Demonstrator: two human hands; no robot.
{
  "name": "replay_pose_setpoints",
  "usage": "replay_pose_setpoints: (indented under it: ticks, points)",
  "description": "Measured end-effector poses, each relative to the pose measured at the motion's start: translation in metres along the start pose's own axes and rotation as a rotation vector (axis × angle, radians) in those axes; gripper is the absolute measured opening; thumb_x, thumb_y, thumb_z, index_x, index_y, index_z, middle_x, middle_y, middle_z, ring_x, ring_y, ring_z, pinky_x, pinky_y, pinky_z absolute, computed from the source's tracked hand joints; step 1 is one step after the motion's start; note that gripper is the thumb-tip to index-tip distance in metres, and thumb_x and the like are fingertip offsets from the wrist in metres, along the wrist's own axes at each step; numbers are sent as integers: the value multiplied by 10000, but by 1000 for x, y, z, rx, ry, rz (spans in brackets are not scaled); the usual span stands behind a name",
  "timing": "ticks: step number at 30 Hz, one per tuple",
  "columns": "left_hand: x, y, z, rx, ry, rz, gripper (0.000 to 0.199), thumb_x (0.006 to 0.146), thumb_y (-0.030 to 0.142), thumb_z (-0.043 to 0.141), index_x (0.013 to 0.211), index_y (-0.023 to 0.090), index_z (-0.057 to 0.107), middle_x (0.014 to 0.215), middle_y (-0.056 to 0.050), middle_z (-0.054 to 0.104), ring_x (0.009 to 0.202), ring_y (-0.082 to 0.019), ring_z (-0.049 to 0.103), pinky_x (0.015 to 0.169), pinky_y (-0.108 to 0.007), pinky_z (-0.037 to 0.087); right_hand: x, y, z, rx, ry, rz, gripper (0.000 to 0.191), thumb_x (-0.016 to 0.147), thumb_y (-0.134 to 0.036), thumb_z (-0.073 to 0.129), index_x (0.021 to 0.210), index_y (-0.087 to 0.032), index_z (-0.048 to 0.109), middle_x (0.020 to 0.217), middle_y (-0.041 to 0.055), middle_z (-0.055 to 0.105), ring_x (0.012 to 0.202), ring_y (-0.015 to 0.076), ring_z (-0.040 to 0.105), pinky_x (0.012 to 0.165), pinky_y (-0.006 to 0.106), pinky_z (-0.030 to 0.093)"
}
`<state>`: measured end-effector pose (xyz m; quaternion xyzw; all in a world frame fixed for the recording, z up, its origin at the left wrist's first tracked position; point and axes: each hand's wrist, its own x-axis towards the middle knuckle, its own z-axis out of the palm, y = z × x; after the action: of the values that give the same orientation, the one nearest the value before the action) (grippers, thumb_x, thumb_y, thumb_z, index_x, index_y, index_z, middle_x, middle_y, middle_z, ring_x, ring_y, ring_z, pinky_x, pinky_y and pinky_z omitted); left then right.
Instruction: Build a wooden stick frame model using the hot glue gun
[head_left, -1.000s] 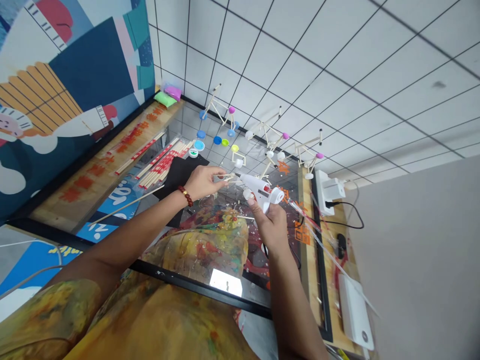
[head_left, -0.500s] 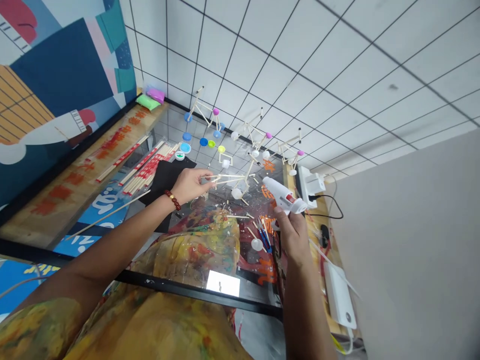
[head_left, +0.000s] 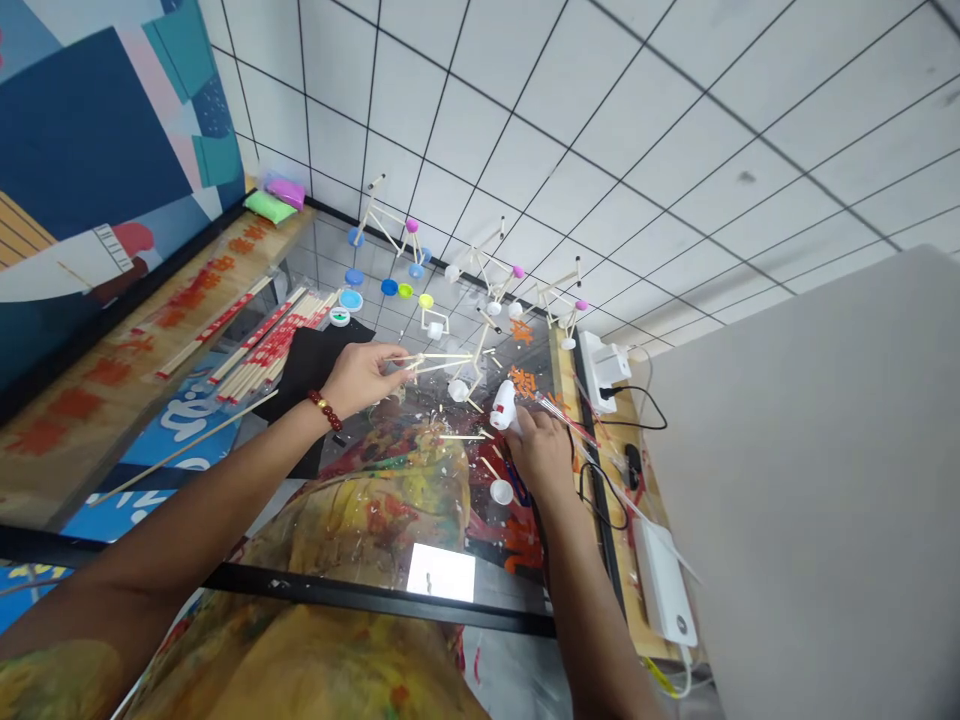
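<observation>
My left hand (head_left: 365, 378) pinches one end of a thin stick frame (head_left: 450, 360) held above the glass table. A white round cap (head_left: 458, 391) is at the frame's far end. My right hand (head_left: 541, 452) grips a white glue gun (head_left: 504, 405), just right of that cap. Below it on the glass are a white cap (head_left: 501, 492), short stick pieces (head_left: 461, 437) and a blue tool (head_left: 517, 484), partly hidden by my right hand.
Stick figures with coloured balls (head_left: 495, 275) stand along the back. Red-wrapped stick bundles (head_left: 262, 345) and black paper (head_left: 304, 385) lie left. A power strip (head_left: 602, 370), cables and a white adapter (head_left: 664, 580) are at the right edge.
The glue gun has swung left and down, closer to the white cap, and its body has turned. The whole view has shifted slightly; my left hand still pinches the frame.
</observation>
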<state>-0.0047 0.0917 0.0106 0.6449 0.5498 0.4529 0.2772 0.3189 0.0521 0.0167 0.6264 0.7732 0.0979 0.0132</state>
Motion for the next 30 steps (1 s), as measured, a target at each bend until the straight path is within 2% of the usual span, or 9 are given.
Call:
replay_pose_setpoints:
  ticks: [4, 8, 11, 14, 16, 18, 22, 30]
  points:
    - [0, -1, 1, 9, -15, 2, 278, 736, 372, 758, 927, 178, 811, 540, 33, 580, 521, -97, 446, 526, -229, 350, 1, 2, -6, 156, 18, 19, 394, 894, -335, 609, 1220, -132, 700, 999, 173, 694, 910, 299, 625, 848, 419, 478]
    - [-1, -2, 1, 10, -37, 6, 234, 750, 354, 751, 902, 185, 810, 550, 33, 584, 520, -94, 443, 513, -234, 318, 21, -12, -27, 625, 156, 96, 547, 823, -487, 695, 1268, -169, 672, 1115, 153, 688, 974, 280, 647, 871, 433, 515]
    - [-1, -2, 1, 16, -34, 12, 211, 754, 346, 750, 881, 187, 806, 566, 29, 599, 525, -95, 448, 513, -236, 314, 56, -33, -35, 1023, 109, 149, 657, 738, -555, 752, 1266, -175, 658, 1194, 148, 696, 1058, 273, 650, 887, 426, 519]
    - [-1, -2, 1, 23, -31, 12, 217, 751, 337, 758, 901, 189, 807, 599, 24, 628, 524, -93, 449, 518, -239, 319, 91, -52, -34, 1243, 0, 147, 682, 652, -540, 811, 1203, -161, 678, 1220, 147, 707, 1080, 264, 643, 926, 430, 500]
    - [-1, -2, 2, 25, -28, 15, 227, 749, 334, 762, 917, 187, 806, 627, 19, 648, 527, -92, 451, 525, -239, 327, 106, -60, -29, 1323, -71, 132, 620, 620, -512, 838, 1114, -160, 710, 1158, 125, 730, 1013, 242, 656, 916, 412, 495]
    - [-1, -3, 2, 30, -21, 25, 234, 750, 334, 763, 924, 183, 805, 650, 15, 659, 534, -91, 457, 533, -238, 338, 112, -65, -25, 1369, -120, 133, 527, 594, -497, 858, 986, -165, 740, 1005, 82, 751, 882, 210, 656, 855, 376, 495]
    - [-1, -4, 4, 44, 1, 53, 251, 749, 322, 766, 952, 178, 800, 683, 13, 669, 544, -91, 462, 553, -237, 362, 110, -67, -21, 1386, -102, 141, 382, 585, -515, 863, 726, -187, 724, 708, 0, 675, 675, 154, 562, 719, 318, 445]
    - [-2, -1, 4, 39, 21, 94, 239, 742, 293, 779, 948, 174, 793, 703, 16, 665, 528, -81, 442, 548, -233, 366, 104, -61, -23, 1364, -103, 158, 386, 567, -524, 872, 680, -198, 698, 613, -30, 568, 598, 128, 453, 635, 297, 367]
